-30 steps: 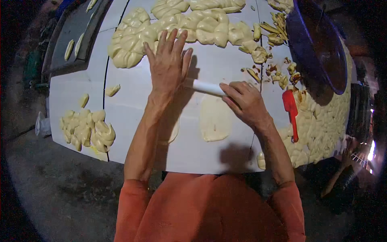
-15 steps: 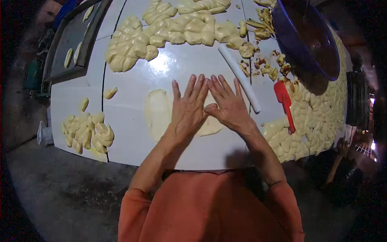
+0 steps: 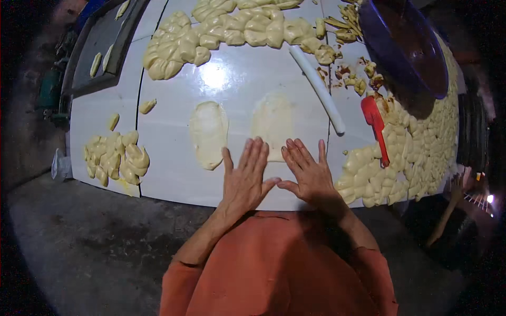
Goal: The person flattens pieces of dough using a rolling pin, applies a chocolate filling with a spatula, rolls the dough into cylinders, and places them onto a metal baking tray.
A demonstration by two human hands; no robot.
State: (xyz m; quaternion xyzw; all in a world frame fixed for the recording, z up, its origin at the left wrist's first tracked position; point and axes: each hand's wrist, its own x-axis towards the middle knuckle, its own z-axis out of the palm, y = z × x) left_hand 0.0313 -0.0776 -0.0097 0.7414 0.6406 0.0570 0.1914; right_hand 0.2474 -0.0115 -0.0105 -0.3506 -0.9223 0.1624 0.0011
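Flattened dough sheet (image 3: 272, 124), pale and oval, lies on the white table (image 3: 174, 174) just past the fingertips of both hands, near the table's front edge. Its long axis runs 12 to 6 o'clock, away from the person. Its near end sits under or right at the fingertips; the exact contact is hard to tell.

Left hand (image 3: 246, 179): flat, palm down, fingers spread wide, holding nothing. The sheet lies toward 1 o'clock from it.
Right hand (image 3: 308, 174): also flat and splayed, empty. The sheet lies toward 11 o'clock from it. The thumbs nearly meet between the hands. Both hands are about equally near the sheet's lower end, one to each side of its axis.

A second flattened oval (image 3: 208, 132) lies at 9 o'clock from the first, apart from it, nearer the left hand, untouched.

Around: white rolling pin (image 3: 318, 89) at 2 o'clock from the sheet, lying slantwise, free of either hand. Red scraper (image 3: 375, 126) farther right. Heaps of shaped dough pieces (image 3: 232, 26) along the far edge, more at the right rim and a small cluster (image 3: 116, 155) at 9 o'clock. Dark purple basin (image 3: 406, 47) at the upper right.
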